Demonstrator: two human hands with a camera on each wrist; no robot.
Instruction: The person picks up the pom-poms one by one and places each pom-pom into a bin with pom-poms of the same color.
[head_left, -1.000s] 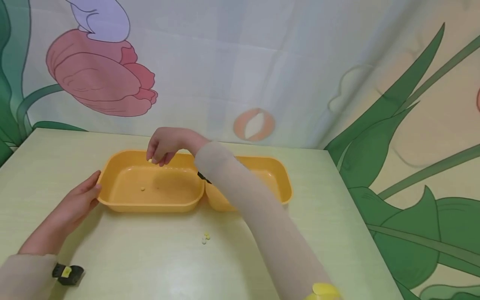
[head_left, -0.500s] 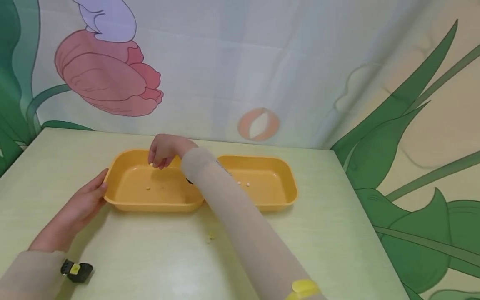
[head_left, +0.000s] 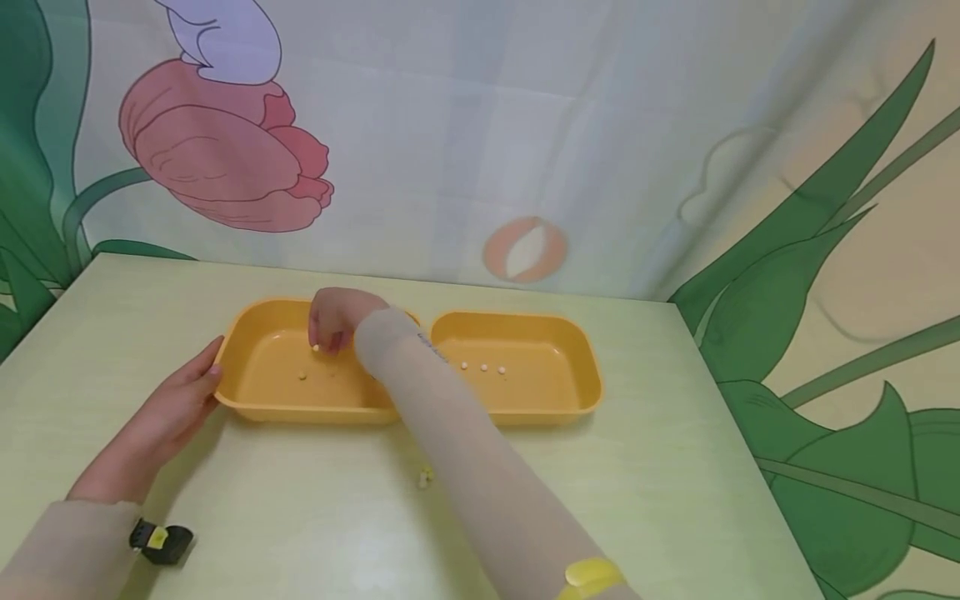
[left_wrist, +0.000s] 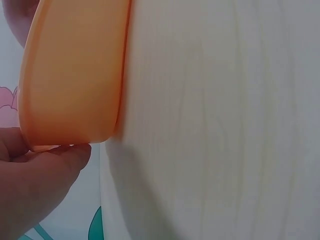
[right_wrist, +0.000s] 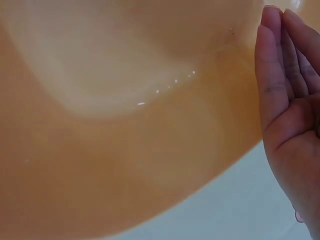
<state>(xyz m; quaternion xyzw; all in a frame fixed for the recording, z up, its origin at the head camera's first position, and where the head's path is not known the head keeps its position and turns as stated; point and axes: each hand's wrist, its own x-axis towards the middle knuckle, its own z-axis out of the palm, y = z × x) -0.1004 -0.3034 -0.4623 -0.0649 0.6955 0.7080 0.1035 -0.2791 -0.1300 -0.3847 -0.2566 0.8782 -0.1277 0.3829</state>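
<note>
At the left end of the left yellow plastic tray, my left hand grips the rim. In the left wrist view, thumb and a finger pinch the tray's corner. My right hand is down inside this tray, near its back wall, and pinches a small pale bead at its fingertips. Another small yellowish bead lies on the tray floor just in front. The right wrist view shows fingers and thumb meeting over the tray, the bead hidden there.
A second yellow tray stands to the right, holding a row of three white beads. A little cluster of white and yellow beads lies on the table in front, beside my right sleeve. A printed curtain hangs behind.
My right hand has moved down and forward into the left tray, still pinching the bead. My sleeve has shifted left, uncovering the three white beads. The left hand stays on the rim.
</note>
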